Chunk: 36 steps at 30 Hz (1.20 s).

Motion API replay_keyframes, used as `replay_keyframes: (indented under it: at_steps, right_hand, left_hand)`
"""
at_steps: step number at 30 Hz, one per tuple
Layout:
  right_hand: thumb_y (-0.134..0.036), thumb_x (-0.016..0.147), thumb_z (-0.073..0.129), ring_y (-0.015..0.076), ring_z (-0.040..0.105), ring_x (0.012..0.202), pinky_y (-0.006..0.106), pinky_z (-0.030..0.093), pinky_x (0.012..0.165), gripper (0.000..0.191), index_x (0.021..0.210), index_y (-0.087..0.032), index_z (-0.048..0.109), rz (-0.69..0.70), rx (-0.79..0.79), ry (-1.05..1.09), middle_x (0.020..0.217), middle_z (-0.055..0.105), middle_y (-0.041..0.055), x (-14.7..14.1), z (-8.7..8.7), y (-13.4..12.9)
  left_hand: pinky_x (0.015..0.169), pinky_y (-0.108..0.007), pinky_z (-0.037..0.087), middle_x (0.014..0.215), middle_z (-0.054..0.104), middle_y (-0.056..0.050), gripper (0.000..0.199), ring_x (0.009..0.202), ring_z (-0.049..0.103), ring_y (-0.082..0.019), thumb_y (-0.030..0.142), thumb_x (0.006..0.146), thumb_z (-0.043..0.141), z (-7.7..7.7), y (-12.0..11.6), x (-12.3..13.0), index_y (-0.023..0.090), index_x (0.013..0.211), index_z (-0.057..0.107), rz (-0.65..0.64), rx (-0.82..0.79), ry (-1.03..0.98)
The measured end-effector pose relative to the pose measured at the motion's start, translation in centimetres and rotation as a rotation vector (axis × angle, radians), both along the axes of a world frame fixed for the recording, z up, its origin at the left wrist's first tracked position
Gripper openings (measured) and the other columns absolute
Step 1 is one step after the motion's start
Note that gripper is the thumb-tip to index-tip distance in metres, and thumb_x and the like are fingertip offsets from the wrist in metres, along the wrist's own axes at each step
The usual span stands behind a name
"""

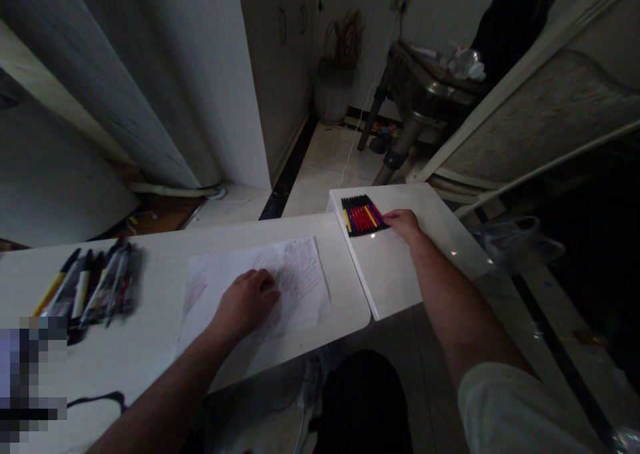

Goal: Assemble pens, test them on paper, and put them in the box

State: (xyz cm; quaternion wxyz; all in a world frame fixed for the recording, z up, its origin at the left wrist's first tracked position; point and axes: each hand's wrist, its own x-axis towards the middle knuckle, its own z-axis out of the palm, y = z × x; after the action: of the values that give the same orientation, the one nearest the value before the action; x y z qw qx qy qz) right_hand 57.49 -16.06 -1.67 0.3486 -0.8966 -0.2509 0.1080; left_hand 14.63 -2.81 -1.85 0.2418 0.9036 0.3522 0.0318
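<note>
My left hand (pixel 253 302) rests on a sheet of paper (pixel 300 301) covered in pen strokes. Its fingers bend loosely, thumb apart, with nothing visible between them. On the white side surface to the right, my right hand (pixel 404 223) reaches the right end of a neat row of pens (pixel 361 217). These have black ends and red, blue or yellow barrels, lying side by side. The right fingertips are pinched together at the outermost pen; how firmly they grip it is hard to see.
A loose bunch of pens and markers (pixel 95 281) lies on the white table (pixel 150 244) at left. Beyond stand a cabinet (pixel 285 61), a planter (pixel 335 91) and a dark metal-legged table (pixel 425 87). A clear plastic bag (pixel 525 244) is right of the side surface.
</note>
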Motion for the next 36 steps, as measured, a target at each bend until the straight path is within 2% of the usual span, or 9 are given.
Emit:
replay_keyframes:
  at_steps: [18, 23, 26, 28, 32, 36]
  right_hand:
    - [-0.022, 0.062, 0.071, 0.0156, 0.066, 0.067, 0.023, 0.048, 0.066, 0.019, 0.079, -0.015, 0.077, -0.048, 0.024, 0.001, 0.070, 0.074, 0.0021, -0.7, 0.6, -0.1]
    - [-0.025, 0.068, 0.066, 0.0186, 0.068, 0.077, 0.024, 0.050, 0.069, 0.022, 0.085, -0.015, 0.076, -0.119, 0.082, -0.087, 0.082, 0.076, 0.0049, -2.0, 1.1, -0.1]
    - [-0.029, 0.074, 0.062, 0.0182, 0.068, 0.079, 0.024, 0.050, 0.072, 0.024, 0.088, -0.016, 0.076, -0.087, 0.127, -0.123, 0.085, 0.076, 0.0050, -5.4, 1.4, 0.6]
    - [-0.032, 0.075, 0.063, 0.0182, 0.068, 0.076, 0.025, 0.051, 0.071, 0.023, 0.086, -0.016, 0.076, 0.022, 0.143, -0.132, 0.081, 0.076, 0.0050, -9.1, 1.4, 1.3]
    - [-0.030, 0.078, 0.063, 0.0167, 0.067, 0.078, 0.026, 0.051, 0.074, 0.020, 0.091, -0.020, 0.075, 0.455, 0.047, -0.105, 0.089, 0.076, 0.0037, -18.4, 1.4, 2.5]
    - [-0.029, 0.078, 0.066, 0.0192, 0.066, 0.087, 0.028, 0.048, 0.080, 0.027, 0.102, -0.021, 0.074, 0.792, -0.156, -0.252, 0.102, 0.074, 0.0076, -26.3, 2.1, 3.4]
  left_hand:
    - [0.076, -0.035, 0.044, 0.090, 0.063, -0.008, 0.016, 0.087, 0.059, -0.024, 0.033, 0.079, 0.055, -0.2, 0.0, 0.1, 0.019, 0.087, 0.060, 0.002, 0.012, -0.025]
    - [0.078, -0.036, 0.045, 0.090, 0.063, -0.009, 0.016, 0.089, 0.059, -0.025, 0.031, 0.080, 0.054, -0.4, -0.3, -0.1, 0.019, 0.088, 0.060, 0.001, 0.033, -0.049]
    - [0.082, -0.037, 0.045, 0.093, 0.064, -0.009, 0.018, 0.092, 0.059, -0.025, 0.030, 0.079, 0.056, -0.3, -0.6, -0.3, 0.018, 0.091, 0.062, 0.003, 0.020, -0.061]
    - [0.086, -0.038, 0.045, 0.098, 0.064, -0.010, 0.020, 0.097, 0.058, -0.025, 0.028, 0.079, 0.057, -0.1, -0.9, -0.5, 0.018, 0.095, 0.064, 0.004, 0.013, -0.079]
    - [0.088, -0.036, 0.047, 0.103, 0.065, -0.011, 0.023, 0.100, 0.059, -0.025, 0.025, 0.079, 0.059, 0.7, -1.5, -1.5, 0.016, 0.099, 0.068, 0.003, 0.011, -0.106]
    - [0.090, -0.034, 0.047, 0.105, 0.066, -0.012, 0.025, 0.099, 0.060, -0.024, 0.025, 0.080, 0.062, 1.7, -1.5, -3.5, 0.015, 0.102, 0.069, 0.063, 0.074, -0.132]
